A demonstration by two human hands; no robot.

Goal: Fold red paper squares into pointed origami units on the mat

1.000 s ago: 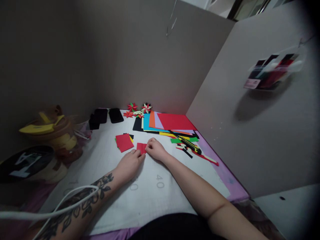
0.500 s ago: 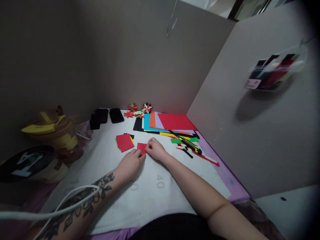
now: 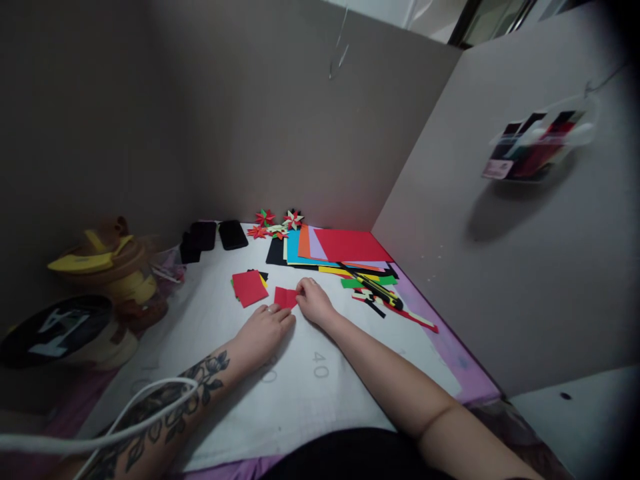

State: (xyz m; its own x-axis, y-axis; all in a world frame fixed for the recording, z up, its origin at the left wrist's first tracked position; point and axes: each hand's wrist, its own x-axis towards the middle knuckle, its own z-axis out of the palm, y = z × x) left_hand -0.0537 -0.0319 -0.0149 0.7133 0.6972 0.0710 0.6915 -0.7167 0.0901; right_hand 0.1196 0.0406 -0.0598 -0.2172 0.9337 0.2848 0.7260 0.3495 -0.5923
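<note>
A small red paper piece (image 3: 285,297) lies on the white cutting mat (image 3: 300,380). My left hand (image 3: 263,330) rests on the mat with its fingertips pressed on the piece's near edge. My right hand (image 3: 313,301) touches its right edge, fingers curled together in a pinch. A stack of small red squares (image 3: 249,287) lies just to the left of the piece.
Large coloured sheets (image 3: 340,248) and a yellow-black cutter (image 3: 380,291) with paper strips lie to the right. Folded paper stars (image 3: 274,223) and black cases (image 3: 215,235) sit at the back. A yellow container (image 3: 107,267) and a white cable (image 3: 125,420) are left. Grey walls enclose the table.
Both hands stay on the small red piece; they have shifted only slightly. The view has tilted a little.
</note>
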